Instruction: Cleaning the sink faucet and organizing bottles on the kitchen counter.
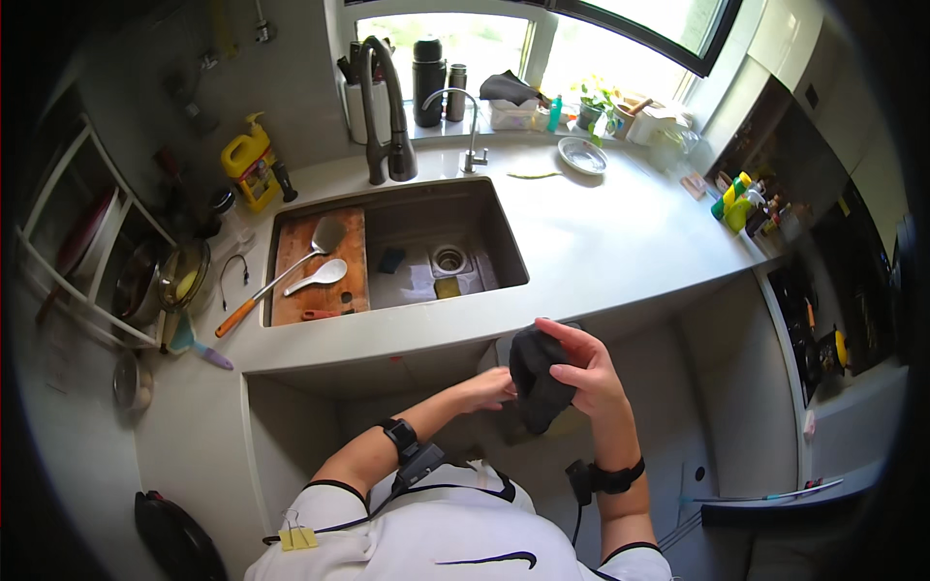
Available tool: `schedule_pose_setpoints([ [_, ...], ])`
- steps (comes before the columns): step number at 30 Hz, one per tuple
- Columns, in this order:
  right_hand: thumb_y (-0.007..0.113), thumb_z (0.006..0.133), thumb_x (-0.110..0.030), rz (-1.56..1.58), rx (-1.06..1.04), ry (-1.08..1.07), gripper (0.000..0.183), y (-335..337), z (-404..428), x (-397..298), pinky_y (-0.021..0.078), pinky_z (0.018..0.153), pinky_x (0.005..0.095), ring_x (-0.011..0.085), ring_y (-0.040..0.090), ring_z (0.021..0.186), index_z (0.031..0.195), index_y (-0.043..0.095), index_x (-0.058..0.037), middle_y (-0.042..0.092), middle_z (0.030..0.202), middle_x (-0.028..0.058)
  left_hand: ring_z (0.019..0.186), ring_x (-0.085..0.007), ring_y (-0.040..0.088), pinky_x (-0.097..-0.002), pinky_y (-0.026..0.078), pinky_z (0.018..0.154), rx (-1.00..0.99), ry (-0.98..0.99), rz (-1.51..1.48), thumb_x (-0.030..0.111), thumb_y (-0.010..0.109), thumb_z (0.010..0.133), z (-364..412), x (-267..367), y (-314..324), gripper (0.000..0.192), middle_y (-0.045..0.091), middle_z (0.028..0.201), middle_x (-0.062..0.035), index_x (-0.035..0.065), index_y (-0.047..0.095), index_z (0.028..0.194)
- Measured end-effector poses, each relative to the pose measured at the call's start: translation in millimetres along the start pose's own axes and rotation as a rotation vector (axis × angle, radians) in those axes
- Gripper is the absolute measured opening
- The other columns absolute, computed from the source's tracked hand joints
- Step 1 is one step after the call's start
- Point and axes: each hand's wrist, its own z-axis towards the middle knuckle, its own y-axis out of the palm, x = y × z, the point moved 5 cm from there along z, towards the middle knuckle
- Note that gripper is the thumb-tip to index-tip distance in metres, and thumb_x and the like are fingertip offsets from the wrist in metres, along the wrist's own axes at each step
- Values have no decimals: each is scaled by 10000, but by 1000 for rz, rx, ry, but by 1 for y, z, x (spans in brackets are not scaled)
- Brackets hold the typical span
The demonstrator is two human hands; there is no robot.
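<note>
My right hand [592,367] holds a dark grey, soft-looking cloth item [541,378] in front of my body, just off the counter's front edge. Its thumb and fingers close on the item's right side. My left hand [488,388] is at the item's left side, partly behind it, so whether its fingers grip the fabric cannot be told. Beyond them is a dark sink [465,210], with a wooden cutting board [290,247] across its left part. A metal spatula [328,236] and a white spoon [327,271] lie on the board.
A tall dark faucet [401,145] and a slim metal tap [474,138] stand behind the sink. A yellow pump jug [251,171] is at the back left, near a dish rack [127,210]. A shallow dish [583,156] sits under the windowsill. Bottles [737,203] and a stove [795,312] are at right.
</note>
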Motion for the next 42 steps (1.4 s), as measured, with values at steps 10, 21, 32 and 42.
schedule_pose_setpoints([
  [10, 614, 715, 106, 120, 92, -91, 691, 4, 28, -4, 444, 1010, 368, 261, 583, 1137, 1372, 405, 63, 566, 1243, 208, 1219, -109, 491, -346, 393, 932, 60, 287, -668, 757, 300, 868, -55, 17, -75, 750, 534, 1350, 10, 220, 471, 1363],
  [21, 577, 673, 100, 160, 59, -66, 686, 31, 73, 6, 444, 1014, 371, 274, 593, 1126, 1343, 426, 95, 570, 1232, 233, 1105, -179, 557, -396, 437, 965, 145, 721, -461, 150, 641, 805, -115, 54, -166, 444, 591, 1171, -35, 104, 520, 1230],
  [32, 610, 735, 86, -671, 230, -22, 473, 4, 79, 18, 501, 832, 272, 154, 632, 949, 1207, 587, 54, 664, 1061, 135, 910, -118, 639, -241, 521, 818, 551, 797, -369, -80, 680, 786, -187, 32, -203, 343, 679, 1007, -61, 13, 641, 1114],
  [42, 716, 738, -78, -1120, -166, 112, 184, 77, 98, 86, 499, 725, 362, 272, 609, 805, 911, 684, -27, 582, 865, 124, 815, -79, 624, -218, 503, 769, 1108, 965, 183, -120, 590, 799, -307, 107, -220, 238, 662, 879, -23, -3, 649, 997],
])
